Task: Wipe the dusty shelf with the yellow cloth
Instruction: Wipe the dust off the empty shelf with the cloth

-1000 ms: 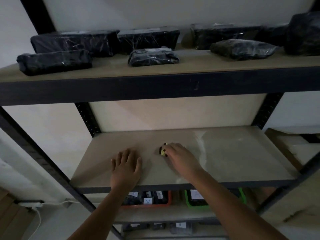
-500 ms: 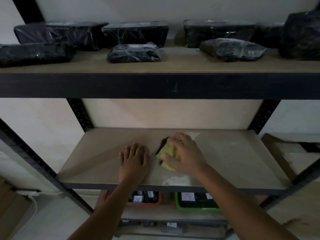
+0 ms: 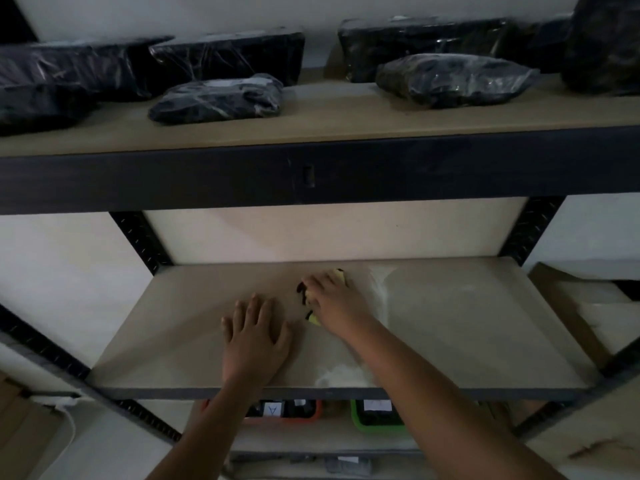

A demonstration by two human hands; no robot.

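The shelf (image 3: 467,323) is beige with a pale whitish dust streak near its middle. The cloth (image 3: 337,274) is yellow with black marks. The shelf frame (image 3: 207,174) is black. Below are an orange tray (image 3: 317,412) and a green tray (image 3: 360,422). The wrapped packages (image 3: 216,98) are black.

Counted in head view:
- 2 bare hands, left (image 3: 254,336) and right (image 3: 334,301).
- 1 yellow cloth (image 3: 337,273).
- 7 black plastic-wrapped packages (image 3: 216,98) on upper board; count uncertain at frame edges.
- 2 plastic bins below: 1 orange (image 3: 311,415), 1 green (image 3: 375,426).
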